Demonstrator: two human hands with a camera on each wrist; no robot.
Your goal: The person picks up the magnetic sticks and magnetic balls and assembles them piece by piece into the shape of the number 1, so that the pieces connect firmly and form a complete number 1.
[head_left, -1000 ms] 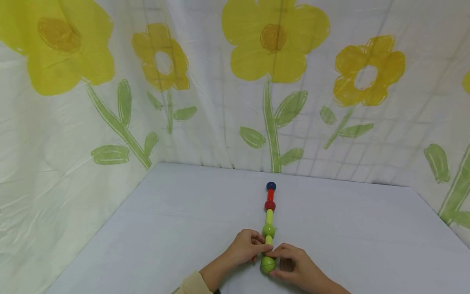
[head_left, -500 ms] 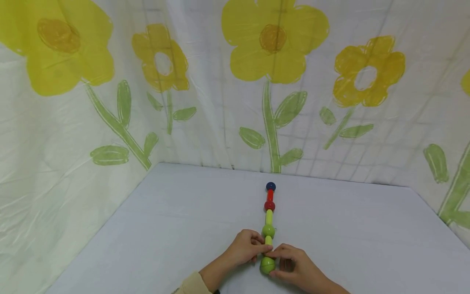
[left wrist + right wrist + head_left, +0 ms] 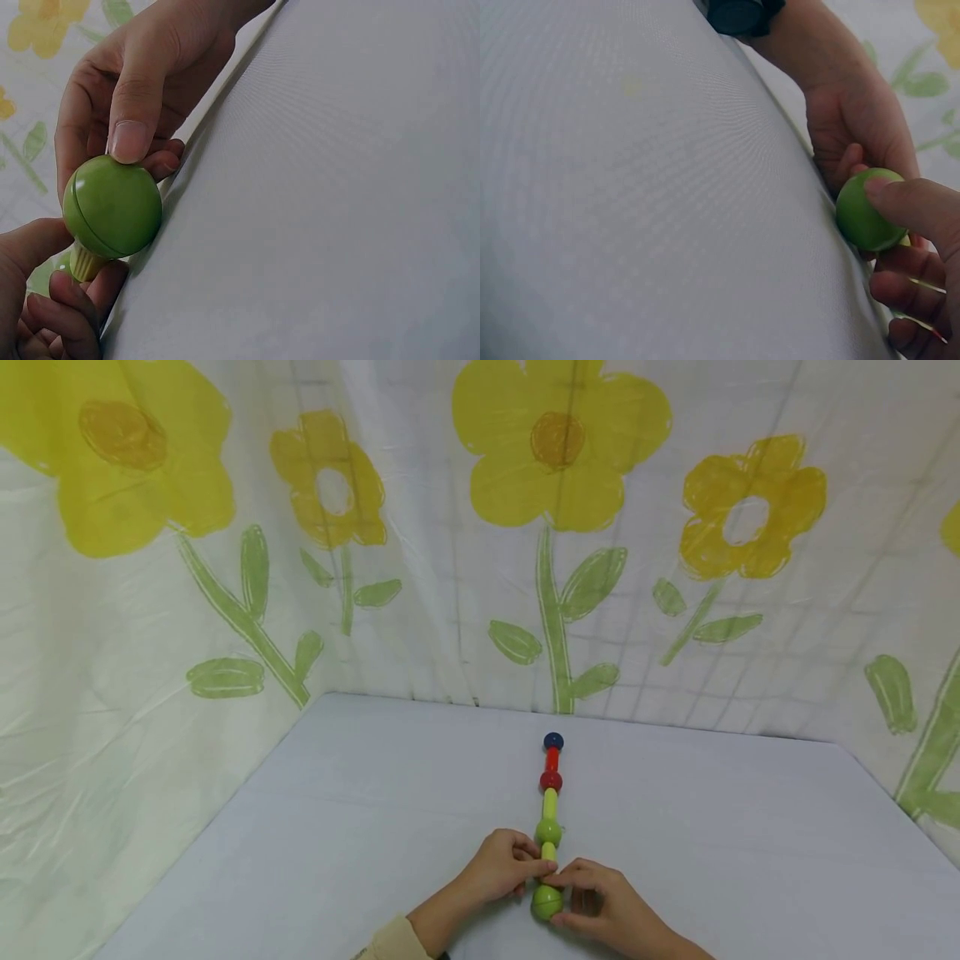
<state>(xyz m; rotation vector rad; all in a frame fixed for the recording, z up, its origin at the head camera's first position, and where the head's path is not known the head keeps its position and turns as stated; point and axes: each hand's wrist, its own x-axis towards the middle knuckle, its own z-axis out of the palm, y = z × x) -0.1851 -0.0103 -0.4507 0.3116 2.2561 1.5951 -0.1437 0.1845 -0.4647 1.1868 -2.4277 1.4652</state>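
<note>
A straight line of joined balls and rods lies on the table, pointing away from me. From the far end run a dark blue ball point(image 3: 553, 741), a red rod point(image 3: 552, 760), a red ball point(image 3: 551, 782), a yellow-green rod point(image 3: 550, 804), a green ball point(image 3: 548, 832), then a second yellow-green rod point(image 3: 549, 852) and the nearest green ball point(image 3: 547, 902). My left hand point(image 3: 501, 866) pinches the nearer yellow-green rod, partly covering it. With thumb and fingers, my right hand point(image 3: 611, 906) grips the nearest green ball, which shows a seam line point(image 3: 86, 214) in the left wrist view.
A pale cloth covers the table point(image 3: 360, 793). Behind it and at the sides hangs a white curtain point(image 3: 427, 568) printed with yellow flowers. A beige sleeve point(image 3: 396, 941) is on the left arm, and a dark wrist device point(image 3: 736, 15) shows in the right wrist view.
</note>
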